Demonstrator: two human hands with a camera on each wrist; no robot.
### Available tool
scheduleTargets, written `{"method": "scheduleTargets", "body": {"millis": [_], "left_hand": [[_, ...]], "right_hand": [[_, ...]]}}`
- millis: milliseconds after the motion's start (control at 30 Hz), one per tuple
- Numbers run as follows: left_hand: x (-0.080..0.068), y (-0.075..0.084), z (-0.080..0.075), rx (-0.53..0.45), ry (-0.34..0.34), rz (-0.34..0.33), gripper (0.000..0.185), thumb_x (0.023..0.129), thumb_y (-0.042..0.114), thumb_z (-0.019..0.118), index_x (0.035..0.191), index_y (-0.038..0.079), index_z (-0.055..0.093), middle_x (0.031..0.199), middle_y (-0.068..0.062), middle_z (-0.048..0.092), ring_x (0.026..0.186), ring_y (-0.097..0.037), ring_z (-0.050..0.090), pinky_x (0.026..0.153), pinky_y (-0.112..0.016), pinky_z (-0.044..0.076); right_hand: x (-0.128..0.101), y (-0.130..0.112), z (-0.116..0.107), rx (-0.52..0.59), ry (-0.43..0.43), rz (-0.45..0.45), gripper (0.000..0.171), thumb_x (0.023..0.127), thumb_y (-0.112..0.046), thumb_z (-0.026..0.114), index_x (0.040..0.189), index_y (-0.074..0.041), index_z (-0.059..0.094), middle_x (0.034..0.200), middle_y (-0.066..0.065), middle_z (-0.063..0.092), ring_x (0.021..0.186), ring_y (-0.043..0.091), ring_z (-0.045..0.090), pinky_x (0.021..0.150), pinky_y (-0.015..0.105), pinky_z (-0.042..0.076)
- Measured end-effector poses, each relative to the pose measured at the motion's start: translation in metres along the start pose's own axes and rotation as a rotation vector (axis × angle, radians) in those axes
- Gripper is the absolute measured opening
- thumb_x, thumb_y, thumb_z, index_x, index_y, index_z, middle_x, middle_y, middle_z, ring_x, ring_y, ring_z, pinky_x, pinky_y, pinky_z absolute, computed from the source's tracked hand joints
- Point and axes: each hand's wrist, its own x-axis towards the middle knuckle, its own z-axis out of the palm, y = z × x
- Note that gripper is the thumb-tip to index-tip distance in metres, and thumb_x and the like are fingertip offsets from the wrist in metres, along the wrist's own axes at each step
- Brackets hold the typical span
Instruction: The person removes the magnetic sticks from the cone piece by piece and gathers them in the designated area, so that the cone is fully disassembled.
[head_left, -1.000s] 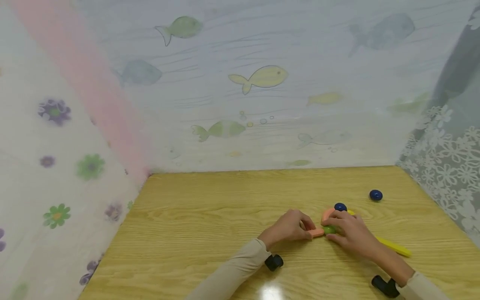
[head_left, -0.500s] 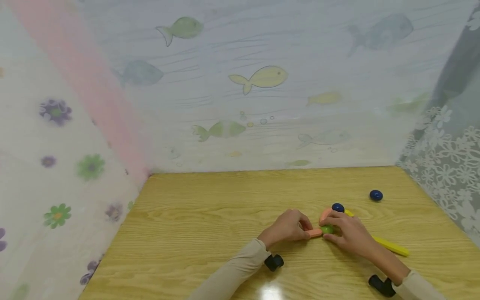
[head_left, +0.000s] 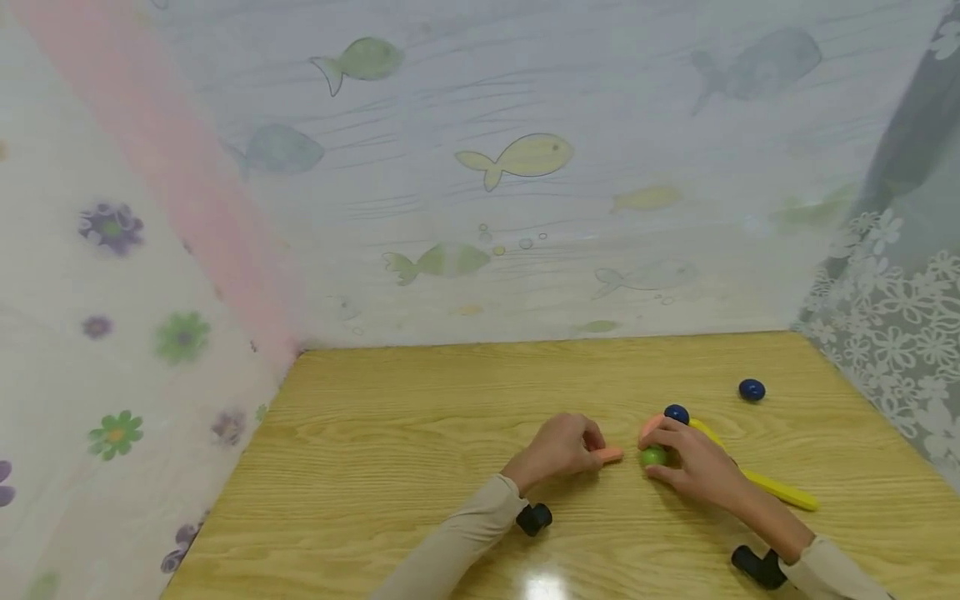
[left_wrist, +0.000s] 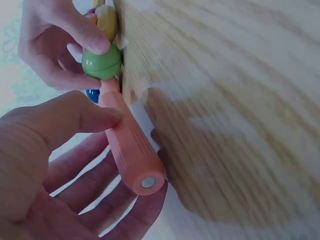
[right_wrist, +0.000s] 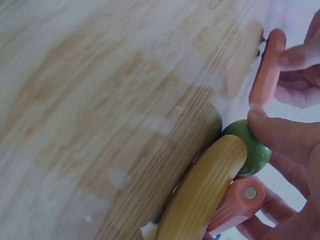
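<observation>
My left hand [head_left: 558, 450] pinches a straight orange magnetic rod [head_left: 611, 455] between thumb and fingers, low over the table. A round silver disc is set in the rod's near end [left_wrist: 148, 182] in the left wrist view. To its right, my right hand [head_left: 701, 467] holds a green ball [head_left: 652, 457] between thumb and fingers. In the head view a gap separates rod and ball. Another orange piece [right_wrist: 237, 202], also with a disc in its end, lies under my right fingers beside a curved yellow piece [right_wrist: 205, 185]. A dark blue ball [head_left: 677, 413] sits at that group's far end.
A second dark blue ball [head_left: 752, 390] lies apart at the back right of the wooden table [head_left: 420, 417]. A yellow rod [head_left: 783, 490] extends to the right, partly behind my right forearm. Fish-patterned sheeting [head_left: 525, 250] rises along the table's back edge.
My left hand has drawn the orange rod left, away from the green ball it was against. My right hand and the ball have shifted slightly left overall, with the pieces around them.
</observation>
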Motion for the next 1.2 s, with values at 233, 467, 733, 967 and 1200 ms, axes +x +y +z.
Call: {"method": "scheduleTargets", "body": {"millis": [233, 467, 733, 967, 1200], "left_hand": [[0.003, -0.016, -0.015, -0.118, 0.027, 0.029, 0.009, 0.083, 0.018, 0.074, 0.090, 0.013, 0.073, 0.082, 0.009, 0.064, 0.071, -0.001, 0.056, 0.062, -0.016, 0.046], [0.007, -0.048, -0.036, -0.172, 0.076, -0.022, 0.011, 0.084, 0.013, 0.072, 0.095, 0.012, 0.074, 0.090, 0.004, 0.065, 0.078, -0.008, 0.057, 0.066, -0.021, 0.048], [0.011, -0.093, -0.049, -0.204, 0.140, -0.038, 0.012, 0.087, 0.010, 0.068, 0.099, 0.009, 0.073, 0.101, -0.002, 0.066, 0.084, -0.014, 0.060, 0.070, -0.026, 0.050], [0.012, -0.110, -0.060, -0.197, 0.154, -0.075, 0.014, 0.089, 0.009, 0.066, 0.101, 0.009, 0.073, 0.106, -0.003, 0.066, 0.087, -0.016, 0.060, 0.073, -0.028, 0.051], [0.012, -0.116, -0.068, -0.183, 0.174, -0.072, 0.015, 0.088, 0.007, 0.066, 0.102, 0.007, 0.072, 0.109, -0.005, 0.064, 0.089, -0.018, 0.058, 0.073, -0.031, 0.050]], "right_hand": [[-0.001, 0.002, 0.000, 0.018, 0.008, -0.021, 0.027, 0.073, -0.018, 0.081, 0.097, -0.016, 0.069, 0.104, 0.004, 0.060, 0.090, 0.025, 0.058, 0.072, 0.042, 0.048], [-0.007, 0.001, -0.004, 0.023, 0.091, -0.076, 0.034, 0.067, -0.014, 0.085, 0.098, -0.015, 0.069, 0.102, 0.004, 0.060, 0.090, 0.026, 0.056, 0.070, 0.042, 0.048], [-0.017, 0.003, -0.012, 0.057, 0.094, -0.027, 0.038, 0.070, -0.013, 0.083, 0.105, -0.015, 0.068, 0.108, 0.006, 0.059, 0.097, 0.029, 0.055, 0.070, 0.045, 0.049], [-0.027, 0.013, -0.014, 0.095, 0.140, -0.039, 0.034, 0.071, -0.010, 0.082, 0.102, -0.011, 0.068, 0.104, 0.007, 0.055, 0.077, 0.013, 0.048, 0.056, 0.026, 0.043], [-0.031, 0.018, -0.013, 0.080, 0.165, -0.042, 0.034, 0.069, -0.009, 0.083, 0.100, -0.009, 0.068, 0.103, 0.006, 0.054, 0.069, 0.008, 0.040, 0.052, 0.022, 0.036]]}}
